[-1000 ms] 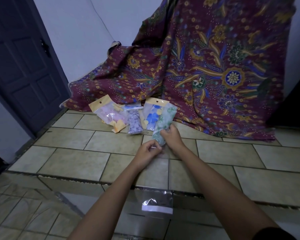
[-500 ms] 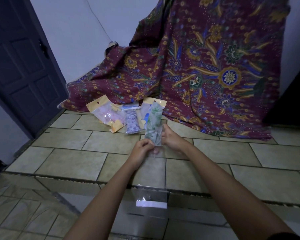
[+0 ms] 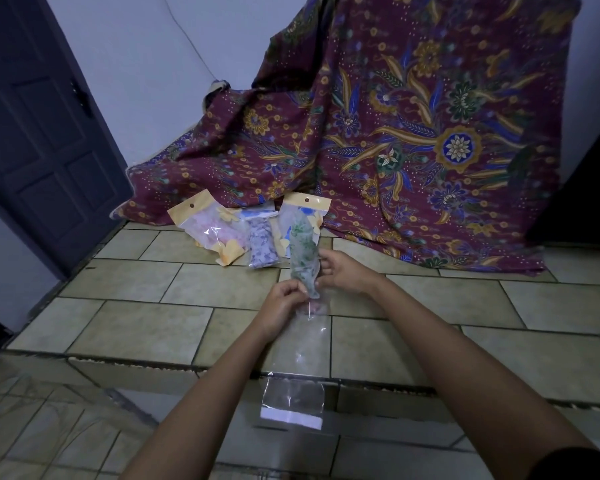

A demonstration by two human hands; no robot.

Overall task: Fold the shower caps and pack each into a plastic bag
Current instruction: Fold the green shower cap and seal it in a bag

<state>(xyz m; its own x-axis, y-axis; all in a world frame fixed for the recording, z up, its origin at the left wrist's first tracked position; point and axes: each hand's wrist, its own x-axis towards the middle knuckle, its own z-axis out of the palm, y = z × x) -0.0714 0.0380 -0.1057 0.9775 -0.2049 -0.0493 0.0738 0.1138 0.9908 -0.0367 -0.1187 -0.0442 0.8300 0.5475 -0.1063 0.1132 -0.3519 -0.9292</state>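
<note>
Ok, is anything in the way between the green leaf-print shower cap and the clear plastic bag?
Nothing visible. The lower end of the green leaf-print folded shower cap sits at the mouth of the clear plastic bag, pinched by the left hand; the right hand holds the cap's side.

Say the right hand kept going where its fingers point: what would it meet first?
The green-patterned shower cap, right at the right hand's fingertips; whether they touch it is unclear.

Folded green-print shower cap (image 3: 303, 258) stands upright, entering clear plastic bag (image 3: 309, 358).
</note>
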